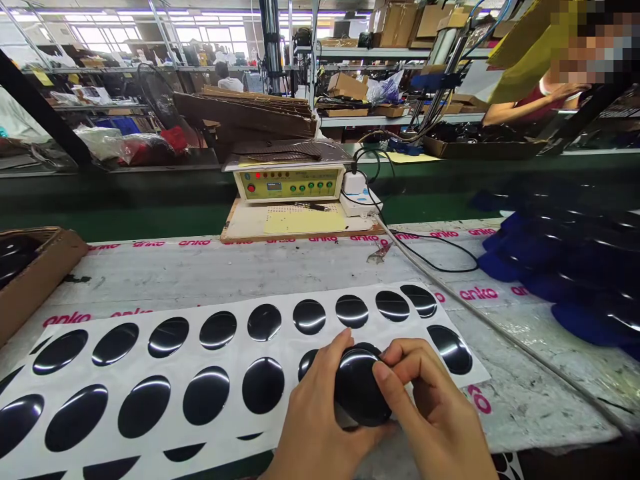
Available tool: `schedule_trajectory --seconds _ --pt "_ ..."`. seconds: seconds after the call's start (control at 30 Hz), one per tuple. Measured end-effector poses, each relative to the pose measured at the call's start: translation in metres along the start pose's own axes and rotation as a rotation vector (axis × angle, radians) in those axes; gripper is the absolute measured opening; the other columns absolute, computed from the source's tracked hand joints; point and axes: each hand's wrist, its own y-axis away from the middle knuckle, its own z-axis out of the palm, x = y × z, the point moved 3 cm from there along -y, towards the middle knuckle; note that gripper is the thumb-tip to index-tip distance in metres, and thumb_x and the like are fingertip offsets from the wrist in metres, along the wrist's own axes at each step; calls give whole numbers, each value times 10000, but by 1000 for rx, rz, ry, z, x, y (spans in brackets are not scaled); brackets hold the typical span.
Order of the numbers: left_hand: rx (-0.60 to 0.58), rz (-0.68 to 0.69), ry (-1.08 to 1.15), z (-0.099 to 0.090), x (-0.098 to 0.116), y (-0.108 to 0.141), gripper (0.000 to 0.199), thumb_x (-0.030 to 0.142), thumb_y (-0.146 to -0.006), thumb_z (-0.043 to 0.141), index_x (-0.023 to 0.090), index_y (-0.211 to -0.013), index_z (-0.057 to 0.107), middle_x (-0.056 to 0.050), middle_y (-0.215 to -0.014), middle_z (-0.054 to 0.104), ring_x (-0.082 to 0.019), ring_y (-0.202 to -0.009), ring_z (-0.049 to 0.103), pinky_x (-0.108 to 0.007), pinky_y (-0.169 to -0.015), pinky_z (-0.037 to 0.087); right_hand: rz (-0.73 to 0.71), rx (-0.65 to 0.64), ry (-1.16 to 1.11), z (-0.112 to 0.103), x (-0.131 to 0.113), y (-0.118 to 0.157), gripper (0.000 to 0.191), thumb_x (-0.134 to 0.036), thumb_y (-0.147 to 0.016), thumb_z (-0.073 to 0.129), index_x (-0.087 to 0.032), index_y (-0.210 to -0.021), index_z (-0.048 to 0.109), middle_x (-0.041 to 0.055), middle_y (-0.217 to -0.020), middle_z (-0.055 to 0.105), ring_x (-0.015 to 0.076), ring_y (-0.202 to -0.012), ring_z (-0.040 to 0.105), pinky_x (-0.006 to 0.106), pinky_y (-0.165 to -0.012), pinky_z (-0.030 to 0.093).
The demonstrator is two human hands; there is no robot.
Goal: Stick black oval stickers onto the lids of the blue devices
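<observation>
Between my two hands, above the right part of the sheet, is a glossy black round piece (362, 387). My left hand (320, 407) curls round its left side and underside, thumb below. The fingers of my right hand (425, 400) pinch its upper right edge; whether a thin film or sticker is between them I cannot make out. Beneath lies a white backing sheet (235, 363) with rows of shiny black round stickers (263, 385). Some stickers are hidden behind my hands.
A grey cable (480, 313) crosses the table on the right. Dark blue glossy shells (530, 260) are piled at the right. A cardboard box (45, 273) stands at the left edge. Behind sit a control box (290, 185) and a power strip (357, 197). A person (540, 100) is at the upper right.
</observation>
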Motion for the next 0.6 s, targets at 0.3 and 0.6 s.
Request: schedule_trajectory --seconds 0.3,0.6 --pt "-5 -1 -36 1 -4 0 817 203 -599 796 321 -1327 444 -9 -1273 597 -237 -1173 561 -381 -997 450 -72 -6 93 -1 -2 -1 285 -402 -897 521 -234 -679 450 18 -857 496 161 -781 505 249 -619 405" --pt "52 511 -564 5 0 2 764 162 -635 786 373 -1311 499 -77 -1270 585 -309 -1093 575 -435 -856 544 -375 74 483 -37 -4 -19 268 -398 -880 550 -238 -669 509 -12 -629 505 137 -525 476 285 -498 350"
